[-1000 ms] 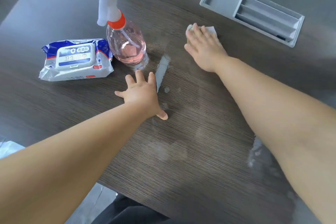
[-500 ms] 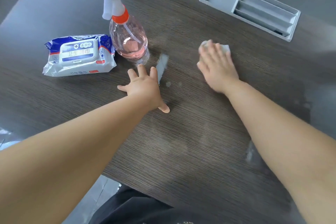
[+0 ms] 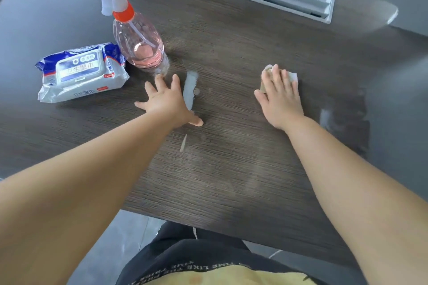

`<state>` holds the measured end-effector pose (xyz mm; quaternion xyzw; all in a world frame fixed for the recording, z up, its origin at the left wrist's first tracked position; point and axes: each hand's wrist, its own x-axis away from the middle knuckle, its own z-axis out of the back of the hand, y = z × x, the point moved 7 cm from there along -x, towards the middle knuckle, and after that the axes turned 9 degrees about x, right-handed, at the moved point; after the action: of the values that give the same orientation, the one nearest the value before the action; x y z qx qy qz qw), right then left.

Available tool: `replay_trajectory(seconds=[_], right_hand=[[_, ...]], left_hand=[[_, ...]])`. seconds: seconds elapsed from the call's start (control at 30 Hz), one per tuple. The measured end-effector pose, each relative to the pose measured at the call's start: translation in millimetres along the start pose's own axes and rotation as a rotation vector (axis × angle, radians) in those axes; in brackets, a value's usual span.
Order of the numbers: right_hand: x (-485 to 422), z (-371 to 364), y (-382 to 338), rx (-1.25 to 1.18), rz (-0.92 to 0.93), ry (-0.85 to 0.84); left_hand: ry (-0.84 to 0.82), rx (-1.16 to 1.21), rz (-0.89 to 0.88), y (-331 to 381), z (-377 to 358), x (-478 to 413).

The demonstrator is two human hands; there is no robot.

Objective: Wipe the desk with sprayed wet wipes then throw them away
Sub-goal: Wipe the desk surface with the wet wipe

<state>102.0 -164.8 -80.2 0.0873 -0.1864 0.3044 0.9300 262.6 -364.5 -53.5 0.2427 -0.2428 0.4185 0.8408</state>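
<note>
Dark wood desk point(image 3: 231, 169): it is being wiped, and pale wet patches are showing near the middle and toward the right edge.
White wet wipe point(image 3: 292, 75): it is being pressed flat on the desk under the right hand, a little right of the middle. Only its far corners are peeking out past the fingers.
Right hand point(image 3: 280, 99): it is being held flat on the wipe, fingers straight and close together. Nothing is being gripped.
Left hand point(image 3: 166, 102): it is being spread wide and rested on the desk near the middle, with nothing in it.
Spray bottle point(image 3: 139, 46): it is being left standing just past the left hand's fingertips, with a little pink liquid inside.
Pack of wipes point(image 3: 81, 71): it is being left lying toward the left edge, right beside the bottle.
Wet streak point(image 3: 190, 88): it is being left unwiped just beside the left hand.
What could go wrong: the wipe is only being pushed, not gripped, so it may bunch up or slide out. The bottle looks tall and light, so it may be knocked over if the wiping is being swept left too fast. The streak may be missed.
</note>
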Motion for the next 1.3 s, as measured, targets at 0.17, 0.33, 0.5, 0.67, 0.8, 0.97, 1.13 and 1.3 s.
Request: replay_trajectory(seconds=[0.17,0.33,0.5,0.67,0.8,0.97,1.13,1.3], right_hand=[[55.4,-15.9,-68.9,0.007,0.268,-0.028],[85.5,-34.7,26.5,-0.049,0.001,-0.049],[86.1,-32.5,29.4,-0.046,-0.139,-0.066],[58.6,-21.6,68.4,-0.053,-0.029,-0.033],[57.9,-26.7,117.9,-0.135,-0.351,-0.073],[73.6,-29.9,63.4,-0.066,-0.098,-0.02],[-4.9,-0.1,88.2,-0.064,-0.016,0.001],[-45.9,15.4,142.4,-0.173,-0.278,-0.023]], left_hand=[[0.043,-0.031,-0.056,2.3,0.0,9.3],[0.06,-0.104,-0.337,50.2,-23.8,32.8],[-0.027,-0.083,-0.473,108.5,-56.4,46.9],[0.052,-0.198,-0.602,144.3,-53.9,39.0],[0.0,-0.216,-0.542,160.4,-51.5,27.4],[-0.038,-0.267,-0.43,166.1,-55.5,16.7],[-0.048,-0.283,-0.398,169.4,-56.3,15.2],[-0.07,-0.296,-0.388,170.4,-57.8,12.9]])
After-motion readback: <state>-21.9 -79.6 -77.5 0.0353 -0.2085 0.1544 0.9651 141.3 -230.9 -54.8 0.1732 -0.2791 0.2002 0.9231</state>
